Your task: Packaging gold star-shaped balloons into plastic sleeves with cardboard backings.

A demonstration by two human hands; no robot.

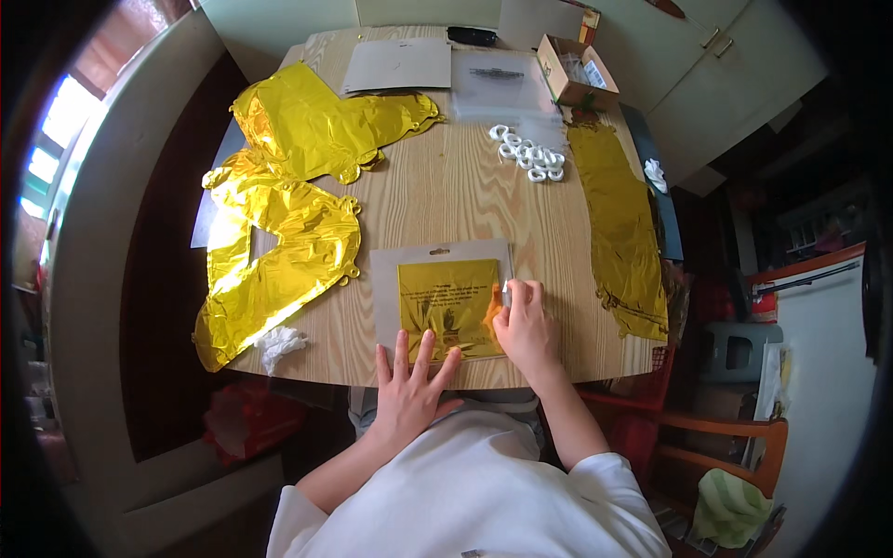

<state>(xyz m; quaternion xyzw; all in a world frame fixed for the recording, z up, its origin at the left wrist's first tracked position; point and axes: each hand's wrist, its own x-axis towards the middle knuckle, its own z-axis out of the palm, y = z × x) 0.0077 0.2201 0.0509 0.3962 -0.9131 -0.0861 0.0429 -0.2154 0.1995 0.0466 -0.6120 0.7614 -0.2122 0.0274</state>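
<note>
A flat clear package [384, 279] with a hang hole lies at the table's near edge, holding a folded gold foil sheet [437, 277] with dark print over a pale backing. My left hand [413, 386] rests open on its lower edge, fingers spread. At the package's right edge my right hand [527, 327] is closed, with bent fingers against the rim. A shiny strip shows by its fingertips; whether they pinch the rim or a small thing is hidden. An orange reflection of that hand shows in the foil.
Crumpled gold foil balloons [288, 219] cover the table's left side. Another flattened gold foil piece [619, 214] lies right. Several white ribbon rolls [530, 153], a pale sheet [398, 65], clear bags [507, 84] and a small box [579, 79] lie farther back. Crumpled white tissue [281, 346] sits near left.
</note>
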